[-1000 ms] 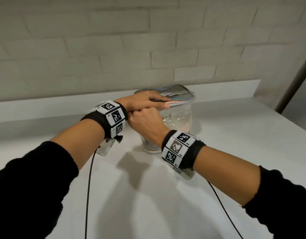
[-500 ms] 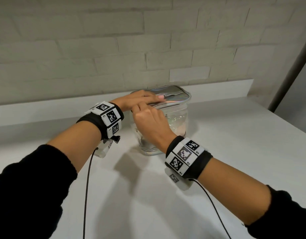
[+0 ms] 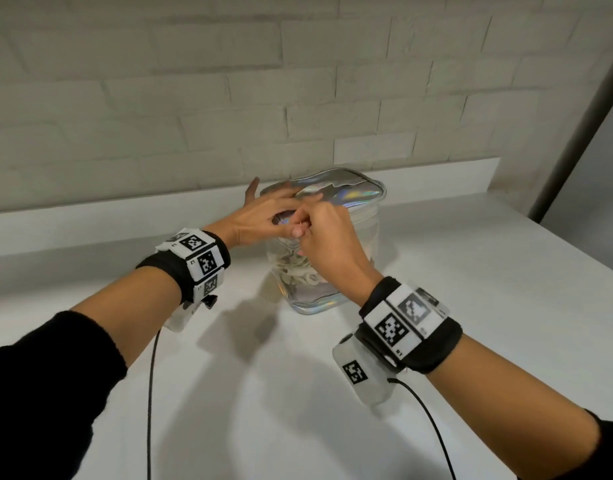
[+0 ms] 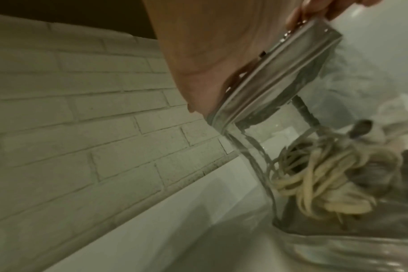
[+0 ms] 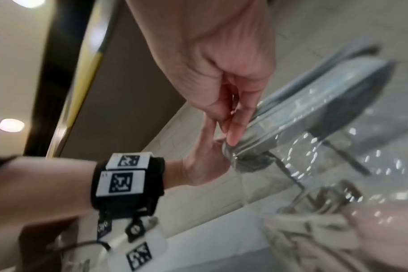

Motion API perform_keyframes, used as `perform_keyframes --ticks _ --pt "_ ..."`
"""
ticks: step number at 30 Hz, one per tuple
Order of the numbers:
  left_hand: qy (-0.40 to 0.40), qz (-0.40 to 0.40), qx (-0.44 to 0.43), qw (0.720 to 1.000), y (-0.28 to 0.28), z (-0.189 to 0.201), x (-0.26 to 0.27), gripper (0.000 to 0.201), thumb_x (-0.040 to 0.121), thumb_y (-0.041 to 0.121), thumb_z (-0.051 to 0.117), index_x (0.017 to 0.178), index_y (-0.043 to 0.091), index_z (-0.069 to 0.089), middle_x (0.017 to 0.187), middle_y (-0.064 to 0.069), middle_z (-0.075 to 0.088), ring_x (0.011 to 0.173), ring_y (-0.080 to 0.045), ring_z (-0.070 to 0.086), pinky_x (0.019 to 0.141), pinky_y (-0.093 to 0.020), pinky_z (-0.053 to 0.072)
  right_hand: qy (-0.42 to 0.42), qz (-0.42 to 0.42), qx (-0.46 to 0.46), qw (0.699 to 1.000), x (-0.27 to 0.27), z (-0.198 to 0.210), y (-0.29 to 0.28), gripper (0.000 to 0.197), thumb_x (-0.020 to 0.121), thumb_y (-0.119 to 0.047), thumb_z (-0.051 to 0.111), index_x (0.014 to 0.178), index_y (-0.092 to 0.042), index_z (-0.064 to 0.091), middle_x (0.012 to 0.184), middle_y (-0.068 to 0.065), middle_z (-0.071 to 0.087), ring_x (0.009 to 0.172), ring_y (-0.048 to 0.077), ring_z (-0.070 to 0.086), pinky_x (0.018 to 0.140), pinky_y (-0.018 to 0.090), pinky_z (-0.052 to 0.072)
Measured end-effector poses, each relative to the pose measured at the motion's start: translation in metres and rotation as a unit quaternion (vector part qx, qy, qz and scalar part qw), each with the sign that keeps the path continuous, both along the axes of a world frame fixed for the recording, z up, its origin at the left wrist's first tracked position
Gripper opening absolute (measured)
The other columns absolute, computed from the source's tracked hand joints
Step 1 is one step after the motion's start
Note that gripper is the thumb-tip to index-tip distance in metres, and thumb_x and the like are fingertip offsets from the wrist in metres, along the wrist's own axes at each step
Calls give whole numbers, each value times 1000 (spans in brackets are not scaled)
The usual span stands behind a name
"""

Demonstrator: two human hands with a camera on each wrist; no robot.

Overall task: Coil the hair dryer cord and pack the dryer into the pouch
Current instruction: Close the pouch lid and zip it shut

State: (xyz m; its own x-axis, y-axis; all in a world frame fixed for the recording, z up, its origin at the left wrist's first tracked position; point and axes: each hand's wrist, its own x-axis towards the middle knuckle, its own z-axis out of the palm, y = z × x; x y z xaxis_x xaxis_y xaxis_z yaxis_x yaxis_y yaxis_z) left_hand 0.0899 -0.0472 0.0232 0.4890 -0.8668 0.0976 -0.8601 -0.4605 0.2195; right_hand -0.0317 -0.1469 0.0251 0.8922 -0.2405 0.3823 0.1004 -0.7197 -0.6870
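The clear pouch (image 3: 336, 271) with a shiny silver top stands on the white counter by the wall. Through its clear wall (image 4: 291, 139) shows the coiled cream cord (image 4: 326, 180), with a pale pinkish dryer body (image 5: 384, 231) beside the cord (image 5: 303, 237). My left hand (image 3: 267, 216) lies flat on the left end of the pouch top, fingers spread. Just beside it, my right hand (image 3: 310, 225) pinches a small zipper pull at the near left rim of the pouch (image 5: 314, 103). The right wrist view shows my right fingertips (image 5: 233, 127) at that rim, with my left hand (image 5: 198, 165) behind them.
A low white ledge (image 3: 436, 178) and a pale brick wall (image 3: 229, 98) run right behind the pouch. The white counter (image 3: 263, 410) stretches toward me. Black wristband cables (image 3: 149, 393) hang under both forearms. A dark post (image 3: 582, 116) stands at the far right.
My left hand has drawn back from across the pouch top to its left end and spread its fingers. My right hand has shifted slightly right along the near rim, still pinching there.
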Motion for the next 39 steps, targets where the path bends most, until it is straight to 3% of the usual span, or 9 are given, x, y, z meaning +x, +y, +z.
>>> perform_keyframes --ticks 4,9,14,19,23,26,30,35,39 --pt "-97 -9 77 992 -1 -3 5 113 40 89 38 140 36 35 157 -1 17 146 -24 6 111 -56 -11 9 -19 -49 999 1 0 1 12 78 4 57 82 4 68 83 20 69 79 32 65 71 43 53" --pt "-68 6 27 997 -8 -8 -2 87 51 69 41 124 25 56 146 -4 37 141 -30 21 110 -64 12 19 -29 -37 999 6 6 -3 19 76 4 50 72 3 68 79 23 67 79 35 63 69 41 53" --pt "-91 6 -1 996 -10 -13 -5 89 50 69 38 127 26 55 144 -1 41 142 -29 19 113 -57 1 21 -31 -8 999 -1 3 -14 19 77 5 51 69 -2 67 80 21 68 77 35 66 68 41 54" --pt "-61 -10 -80 995 -10 -23 7 68 61 53 54 115 13 63 123 -12 58 118 -31 52 103 -39 28 35 -43 -184 981 2 9 3 20 83 -1 47 96 0 63 101 20 66 97 35 60 71 35 41" --pt "-40 27 -110 993 -12 -25 8 57 69 30 64 120 7 56 121 -13 58 114 -33 54 96 -33 35 67 -47 -277 957 10 8 22 32 86 7 41 115 1 55 118 19 60 111 32 58 84 35 46" --pt "-59 29 -118 991 -11 -23 4 53 68 38 61 111 8 59 112 -12 60 106 -33 55 87 -30 32 107 -41 -255 960 17 16 19 31 88 7 39 116 2 53 120 17 60 113 30 57 83 31 44" --pt "-68 -2 -127 990 -10 -26 6 69 49 53 60 105 13 63 111 -3 57 104 -25 52 90 -30 27 158 30 -183 970 17 26 -1 15 89 -3 47 84 2 60 92 19 68 83 29 68 50 23 40" --pt "-56 13 -125 990 -11 -26 12 79 47 56 57 118 20 60 125 -5 52 118 -26 49 101 -36 29 85 19 -263 961 11 18 -12 18 87 -9 45 87 -4 62 97 21 65 86 31 57 62 28 24" --pt "-45 23 -132 990 -6 -27 17 86 51 60 54 131 28 52 128 -5 50 119 -24 48 103 -40 31 67 13 -250 966 1 11 -53 27 91 -19 47 66 -10 50 70 14 56 71 32 51 62 32 32"
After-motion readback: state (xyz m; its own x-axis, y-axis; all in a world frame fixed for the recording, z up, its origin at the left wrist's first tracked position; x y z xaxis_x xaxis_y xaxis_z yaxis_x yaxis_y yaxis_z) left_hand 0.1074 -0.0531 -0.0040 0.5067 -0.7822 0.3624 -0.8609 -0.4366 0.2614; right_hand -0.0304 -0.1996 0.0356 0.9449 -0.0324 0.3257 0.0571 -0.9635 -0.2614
